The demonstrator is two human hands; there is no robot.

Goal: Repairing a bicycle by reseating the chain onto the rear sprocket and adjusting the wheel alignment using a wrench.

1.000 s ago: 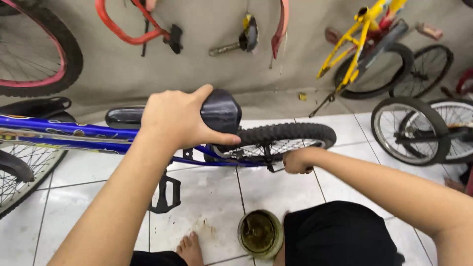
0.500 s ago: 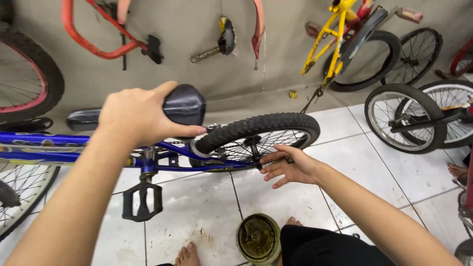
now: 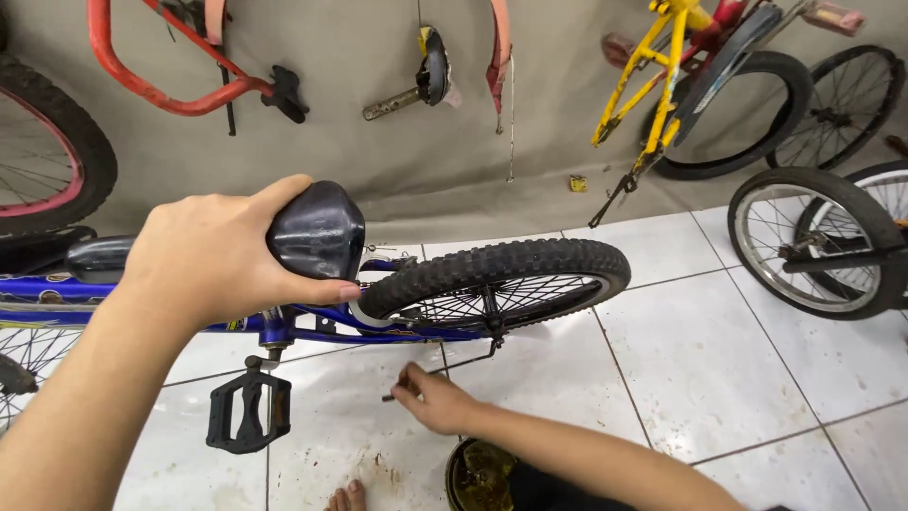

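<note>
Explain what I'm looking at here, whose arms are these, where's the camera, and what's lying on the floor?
The camera sits on a person's head and looks down, so both bare arms belong to that person. The left hand grips the black saddle of a blue bicycle that stands on the white tiled floor. The right hand is low down beside the rear wheel, pinching a small thin metal piece; exactly what it is cannot be told. A black pedal hangs under the frame. On the floor near the person's toes stands a round, grimy tin. Along the wall are a yellow bicycle, a red frame and loose wheels.
</note>
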